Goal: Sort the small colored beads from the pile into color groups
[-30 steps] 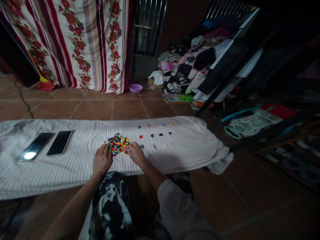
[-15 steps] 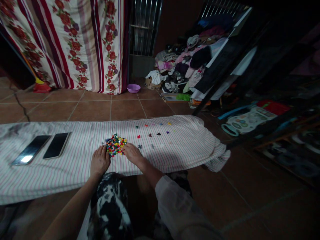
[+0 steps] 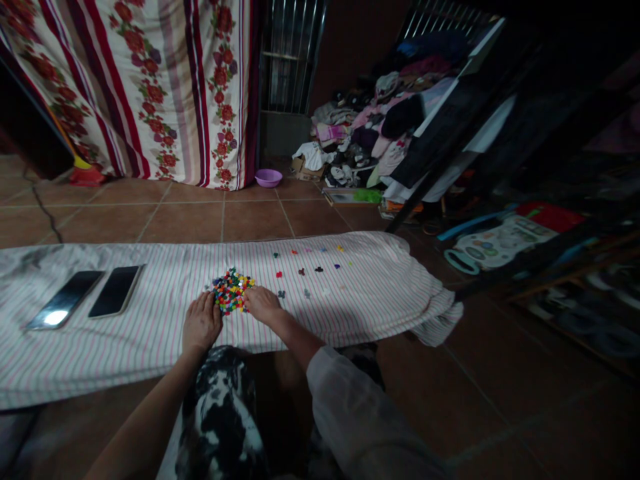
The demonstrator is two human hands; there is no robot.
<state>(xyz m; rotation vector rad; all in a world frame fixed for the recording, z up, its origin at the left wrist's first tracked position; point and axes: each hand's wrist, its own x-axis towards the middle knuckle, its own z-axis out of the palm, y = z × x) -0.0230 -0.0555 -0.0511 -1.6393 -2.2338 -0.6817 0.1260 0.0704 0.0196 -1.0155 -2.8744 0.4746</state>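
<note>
A pile of small multicoloured pieces [image 3: 232, 287] lies on a striped cloth [image 3: 165, 293]. Flat on the cloth at the pile's left edge rests my left hand [image 3: 202, 321], fingers stretched out and holding nothing. My right hand [image 3: 262, 303] reaches into the pile's right side with its fingertips pinched together; whatever is between them is too small and hidden to name. To the right, little groups sorted by colour are spread in rows, among them a red group [image 3: 279, 275], a brown group [image 3: 301, 271], a black group [image 3: 319, 269] and a grey group [image 3: 282, 294].
Two phones, one with a bright reflection [image 3: 67, 300] and one dark [image 3: 116, 291], lie at the left of the cloth. Beyond, on the tiled floor, are a purple basin [image 3: 269, 178], a red dustpan [image 3: 87, 175] and a heap of clothes [image 3: 373, 127]. A floral curtain [image 3: 185, 87] hangs behind.
My right hand has shifted very slightly at the pile's right edge. The whole view has moved a little; my left hand and the colour groups stay in place.
</note>
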